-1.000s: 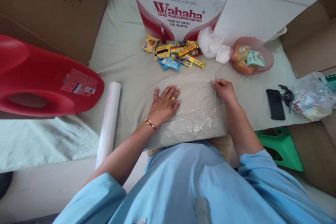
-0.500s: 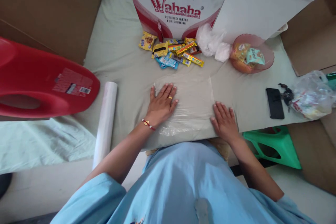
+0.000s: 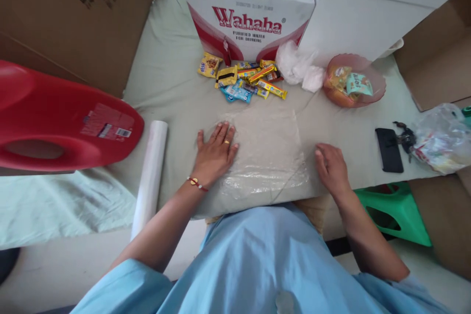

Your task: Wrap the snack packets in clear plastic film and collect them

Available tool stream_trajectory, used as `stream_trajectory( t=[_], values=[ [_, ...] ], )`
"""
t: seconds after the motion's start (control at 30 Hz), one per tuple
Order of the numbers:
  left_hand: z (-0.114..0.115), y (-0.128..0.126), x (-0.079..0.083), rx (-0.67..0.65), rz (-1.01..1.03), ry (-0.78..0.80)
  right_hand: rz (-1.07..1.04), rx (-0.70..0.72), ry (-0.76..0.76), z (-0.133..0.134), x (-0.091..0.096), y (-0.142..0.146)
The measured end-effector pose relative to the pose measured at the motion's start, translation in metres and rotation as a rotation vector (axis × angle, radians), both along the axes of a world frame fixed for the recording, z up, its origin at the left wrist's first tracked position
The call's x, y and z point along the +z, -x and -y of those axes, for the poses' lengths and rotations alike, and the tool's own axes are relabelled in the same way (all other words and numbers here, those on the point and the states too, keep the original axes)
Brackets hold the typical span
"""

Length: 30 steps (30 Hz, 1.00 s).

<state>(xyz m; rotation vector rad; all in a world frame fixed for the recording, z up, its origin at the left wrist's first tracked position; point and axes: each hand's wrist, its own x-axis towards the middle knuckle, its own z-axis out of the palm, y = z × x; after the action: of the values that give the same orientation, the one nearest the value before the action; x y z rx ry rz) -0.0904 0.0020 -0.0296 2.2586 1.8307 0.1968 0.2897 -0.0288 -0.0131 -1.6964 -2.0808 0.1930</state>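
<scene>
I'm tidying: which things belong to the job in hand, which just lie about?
In use:
clear plastic film, left hand at its edge, right hand beside it
perhaps the white roll

Apparently just lying about:
snack packets
Wahaha carton
pink bowl
black phone
red jug

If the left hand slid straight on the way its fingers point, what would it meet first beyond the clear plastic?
Probably the blue snack packets at the near edge of the snack pile: the left hand points roughly their way, though its line is hard to judge.
</scene>
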Motion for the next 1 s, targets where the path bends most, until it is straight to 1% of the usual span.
stream_trajectory(
  t=[0.07, 0.13, 0.23, 0.3, 0.33, 0.4, 0.47, 0.53, 0.6, 0.67, 0.7, 0.77, 0.83, 0.87, 0.9, 0.93, 1.0],
  values=[
    [0.000, 0.000, -0.001, 0.000, -0.014, -0.006, -0.025, 0.031, -0.045, -0.033, 0.009, 0.019],
    [0.000, -0.001, -0.001, -0.004, -0.016, -0.007, -0.026, 0.121, -0.034, -0.069, 0.016, 0.048],
    [0.000, -0.001, 0.000, -0.001, -0.010, -0.008, 0.032, 0.236, 0.029, -0.124, 0.024, 0.106],
    [0.000, -0.001, 0.000, 0.003, -0.006, -0.008, 0.096, 0.273, 0.074, -0.157, 0.029, 0.145],
    [0.000, -0.001, 0.000, 0.002, -0.003, -0.007, 0.114, 0.276, 0.073, -0.172, 0.031, 0.164],
    [0.000, -0.001, 0.000, -0.005, 0.002, -0.003, 0.126, 0.289, 0.042, -0.199, 0.035, 0.199],
    [0.001, -0.001, 0.000, -0.011, 0.007, 0.001, 0.144, 0.293, 0.045, -0.223, 0.039, 0.227],
    [0.001, -0.001, 0.000, -0.013, 0.012, 0.002, 0.201, 0.303, 0.127, -0.242, 0.040, 0.246],
    [0.001, -0.001, 0.001, -0.009, 0.019, 0.000, 0.261, 0.319, 0.227, -0.255, 0.040, 0.255],
    [0.001, -0.001, 0.001, -0.009, 0.031, -0.006, 0.252, 0.323, 0.249, -0.257, 0.039, 0.252],
    [0.001, -0.001, 0.002, -0.011, 0.038, -0.010, 0.213, 0.324, 0.223, -0.252, 0.039, 0.246],
    [0.002, -0.001, 0.003, -0.016, 0.058, -0.018, 0.079, 0.356, 0.130, -0.232, 0.039, 0.225],
    [0.002, 0.000, 0.004, -0.025, 0.081, -0.022, -0.085, 0.456, 0.066, -0.200, 0.040, 0.194],
    [0.002, 0.000, 0.004, -0.028, 0.090, -0.022, -0.155, 0.517, 0.075, -0.181, 0.039, 0.177],
    [0.002, 0.000, 0.004, -0.030, 0.097, -0.022, -0.207, 0.578, 0.103, -0.161, 0.038, 0.159],
    [0.002, 0.001, 0.004, -0.029, 0.101, -0.023, -0.243, 0.610, 0.138, -0.141, 0.037, 0.142],
    [0.002, 0.001, 0.003, -0.025, 0.104, -0.026, -0.276, 0.612, 0.243, -0.102, 0.030, 0.112]
  ],
)
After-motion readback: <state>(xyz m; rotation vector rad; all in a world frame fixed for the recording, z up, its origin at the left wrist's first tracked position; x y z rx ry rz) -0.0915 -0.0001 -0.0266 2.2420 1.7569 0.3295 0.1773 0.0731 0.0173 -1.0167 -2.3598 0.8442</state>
